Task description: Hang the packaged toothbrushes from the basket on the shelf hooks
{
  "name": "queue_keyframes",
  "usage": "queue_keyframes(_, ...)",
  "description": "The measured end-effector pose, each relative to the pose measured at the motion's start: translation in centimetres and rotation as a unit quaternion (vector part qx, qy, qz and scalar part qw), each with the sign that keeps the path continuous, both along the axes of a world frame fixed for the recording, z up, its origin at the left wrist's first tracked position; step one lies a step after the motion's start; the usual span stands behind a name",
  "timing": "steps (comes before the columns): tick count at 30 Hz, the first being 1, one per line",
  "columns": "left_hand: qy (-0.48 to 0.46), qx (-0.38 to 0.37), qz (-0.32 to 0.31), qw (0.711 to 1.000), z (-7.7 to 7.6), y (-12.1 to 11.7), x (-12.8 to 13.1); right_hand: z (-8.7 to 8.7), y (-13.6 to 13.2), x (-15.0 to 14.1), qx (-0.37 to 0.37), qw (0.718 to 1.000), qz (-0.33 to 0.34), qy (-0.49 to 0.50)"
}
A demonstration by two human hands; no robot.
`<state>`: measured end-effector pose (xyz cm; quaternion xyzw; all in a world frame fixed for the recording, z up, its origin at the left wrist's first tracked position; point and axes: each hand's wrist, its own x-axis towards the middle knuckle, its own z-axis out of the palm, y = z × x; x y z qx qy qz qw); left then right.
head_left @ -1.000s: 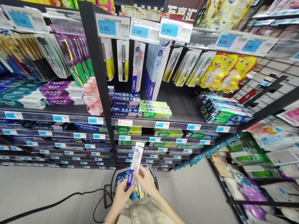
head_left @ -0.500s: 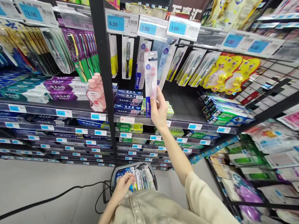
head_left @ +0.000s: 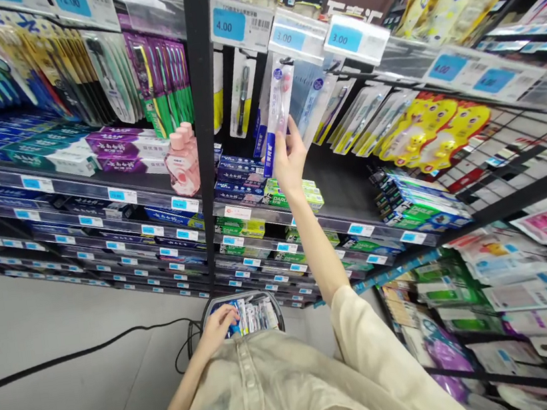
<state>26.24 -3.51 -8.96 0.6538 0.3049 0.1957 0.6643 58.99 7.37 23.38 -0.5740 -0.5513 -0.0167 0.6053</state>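
My right hand [head_left: 290, 159] is raised to the hanging rack, its fingers closed on the lower part of a packaged toothbrush [head_left: 281, 96] in a clear and white pack with a dark blue end. The pack's top is just below a 3.00 price tag [head_left: 289, 38], close to the hook; whether it hangs on it I cannot tell. A similar toothbrush pack [head_left: 313, 102] hangs just to its right. My left hand [head_left: 219, 326] is low, fingers curled over the left side of a basket [head_left: 279, 318]. Packaged toothbrushes [head_left: 258, 316] fill the basket; what lies under my left fingertips is hidden.
More toothbrush packs [head_left: 363, 122] and yellow-backed packs [head_left: 432, 130] hang to the right. Toothpaste boxes [head_left: 240, 179] and pink bottles [head_left: 182, 166] stand on the shelf below. A black post [head_left: 198, 121] divides the rack. A black cable [head_left: 95, 345] runs to the basket.
My right hand has carried the toothbrush pack upward, closer to the price tags and hooks. My left hand has shifted slightly left at the basket, its fingers more curled. The view has tilted a little.
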Motion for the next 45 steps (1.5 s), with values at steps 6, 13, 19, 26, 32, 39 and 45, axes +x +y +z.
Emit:
queue_keyframes(6, 0.011, 0.007, -0.016, 1.0, 0.4, 0.1, 0.3, -0.2, 1.4, 0.8, 0.0, 0.996, 0.005, 0.085)
queue_keyframes(13, 0.021, 0.019, -0.035, 0.999, 0.7, -0.4, 0.2, -3.6, -1.3, 0.2, -0.067, 0.979, 0.086, 0.174)
queue_keyframes(19, 0.033, 0.022, -0.053, 0.998, 0.9, -1.0, -0.1, -6.6, -7.5, -2.8, -0.066, 0.954, 0.132, 0.26)
queue_keyframes(26, 0.071, -0.003, -0.081, 0.994, 0.3, -2.4, -0.7, -15.2, -15.1, -2.7, -0.271, 0.858, 0.339, 0.275)
queue_keyframes(32, 0.101, -0.022, -0.089, 0.991, 0.6, -4.3, -1.3, -30.9, -21.0, -2.5, -0.531, 0.739, 0.287, 0.299)
queue_keyframes(39, 0.156, -0.071, -0.1, 0.98, -0.5, -7.7, -2.6, -46.2, -28.2, -4.1, -0.694, 0.679, -0.022, 0.238)
queue_keyframes(45, 0.196, -0.111, -0.071, 0.972, -2.7, -9.9, -3.9, -53.9, -32.7, -8.0, -0.733, 0.633, -0.038, 0.247)
